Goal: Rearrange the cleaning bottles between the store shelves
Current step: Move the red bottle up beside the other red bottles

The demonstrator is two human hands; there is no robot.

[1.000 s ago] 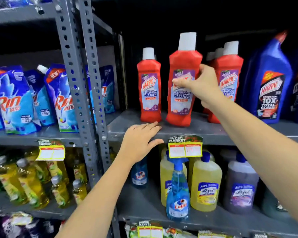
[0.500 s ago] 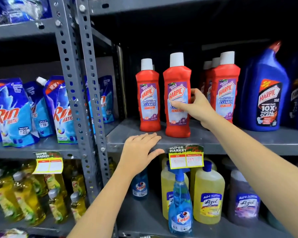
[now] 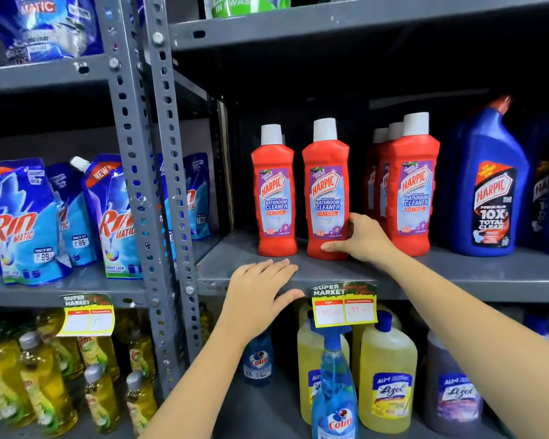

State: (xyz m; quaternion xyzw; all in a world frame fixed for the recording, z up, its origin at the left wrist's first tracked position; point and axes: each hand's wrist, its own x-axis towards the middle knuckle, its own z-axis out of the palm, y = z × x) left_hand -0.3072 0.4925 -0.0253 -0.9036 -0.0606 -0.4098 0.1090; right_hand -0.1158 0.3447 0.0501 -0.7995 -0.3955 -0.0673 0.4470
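We're setting down the red plastic Harpic bottle with the white cap [image 3: 326,191]: it stands upright on the grey metal shelf [image 3: 457,274], right hand [image 3: 362,239] gripping its base, left hand [image 3: 260,289] flat on the edge. Next up, probably letting go cleanly.

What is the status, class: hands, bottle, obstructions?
Right hand gripping upright red Harpic bottle. Left hand flat on shelf edge. Nothing blocking.

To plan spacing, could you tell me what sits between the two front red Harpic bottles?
Nothing: the head view shows a bare gap between the left red bottle and the held red bottle.
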